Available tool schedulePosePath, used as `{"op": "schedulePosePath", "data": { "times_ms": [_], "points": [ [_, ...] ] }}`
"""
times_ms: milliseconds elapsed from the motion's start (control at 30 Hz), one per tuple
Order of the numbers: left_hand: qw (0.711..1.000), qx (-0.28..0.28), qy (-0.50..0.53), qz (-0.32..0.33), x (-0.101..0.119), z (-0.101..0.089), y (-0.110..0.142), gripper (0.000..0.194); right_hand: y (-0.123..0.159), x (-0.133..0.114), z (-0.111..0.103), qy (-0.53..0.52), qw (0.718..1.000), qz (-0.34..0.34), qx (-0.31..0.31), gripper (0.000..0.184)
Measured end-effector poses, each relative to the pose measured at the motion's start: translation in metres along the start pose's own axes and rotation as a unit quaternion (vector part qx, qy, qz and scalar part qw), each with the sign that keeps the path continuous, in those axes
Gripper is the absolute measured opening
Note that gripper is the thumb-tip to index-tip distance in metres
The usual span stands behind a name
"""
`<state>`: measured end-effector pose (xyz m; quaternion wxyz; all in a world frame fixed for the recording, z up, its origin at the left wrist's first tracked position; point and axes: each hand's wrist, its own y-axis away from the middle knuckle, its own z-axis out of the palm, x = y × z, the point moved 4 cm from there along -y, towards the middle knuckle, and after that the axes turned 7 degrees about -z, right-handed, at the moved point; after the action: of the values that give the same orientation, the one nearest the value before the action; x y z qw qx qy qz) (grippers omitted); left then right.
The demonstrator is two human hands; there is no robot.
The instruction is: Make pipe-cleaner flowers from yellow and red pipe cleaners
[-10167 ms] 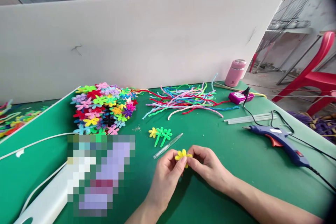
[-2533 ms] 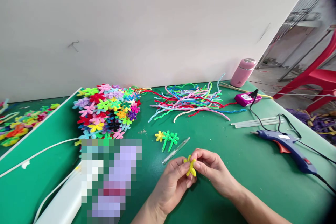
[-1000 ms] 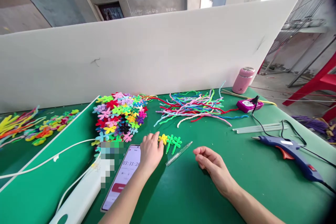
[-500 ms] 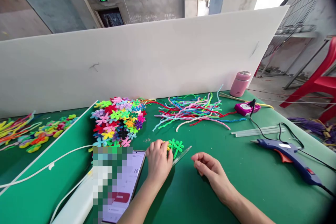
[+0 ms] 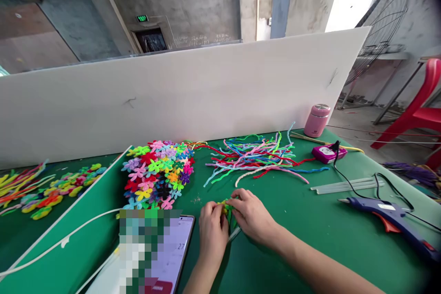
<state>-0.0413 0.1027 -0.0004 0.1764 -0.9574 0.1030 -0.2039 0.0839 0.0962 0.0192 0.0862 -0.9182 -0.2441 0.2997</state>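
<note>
Grey wall (image 5: 203, 0) (scribbled on), red chair (image 5: 423, 112) right.

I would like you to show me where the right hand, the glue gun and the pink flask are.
Right hand (image 5: 255, 216): head view, back of the hand.
Glue gun (image 5: 401, 221): head view, blue body.
Pink flask (image 5: 316, 125): head view, side below the lid.

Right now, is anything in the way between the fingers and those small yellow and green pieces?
Nothing visible: the left hand and right hand are both at the yellow and green pieces; the clear rod lies nearer the camera.
</note>
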Motion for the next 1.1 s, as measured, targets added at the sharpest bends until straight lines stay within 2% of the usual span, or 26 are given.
{"op": "schedulePosePath", "data": {
  "times_ms": [133, 400, 567, 700, 800, 1100],
  "points": [
    [1.000, 0.001, 0.003, 0.010, -0.002, 0.001, 0.000, 0.023, 0.001, 0.010, 0.005, 0.023, 1.000, 0.004, -0.018, 0.026],
    [1.000, -0.008, -0.024, 0.009, -0.003, 0.005, 0.006, 0.027, 0.015, 0.021, -0.004, 0.016, 1.000, 0.017, -0.010, 0.025],
    [0.996, 0.023, -0.039, 0.073, -0.009, 0.010, 0.009, 0.028, 0.018, 0.022, -0.006, -0.016, 0.999, 0.017, 0.028, 0.030],
    [0.988, 0.053, -0.038, 0.142, -0.007, 0.015, 0.011, 0.028, 0.021, 0.029, -0.009, -0.012, 0.995, 0.067, 0.077, 0.029],
    [0.982, 0.049, -0.020, 0.183, -0.002, 0.019, 0.016, 0.031, 0.024, 0.033, -0.007, -0.041, 0.993, 0.076, 0.074, 0.027],
    [0.976, 0.016, -0.011, 0.218, 0.012, 0.016, 0.022, 0.034, 0.028, 0.031, -0.007, -0.169, 0.980, 0.058, 0.088, 0.027]
  ]
}}
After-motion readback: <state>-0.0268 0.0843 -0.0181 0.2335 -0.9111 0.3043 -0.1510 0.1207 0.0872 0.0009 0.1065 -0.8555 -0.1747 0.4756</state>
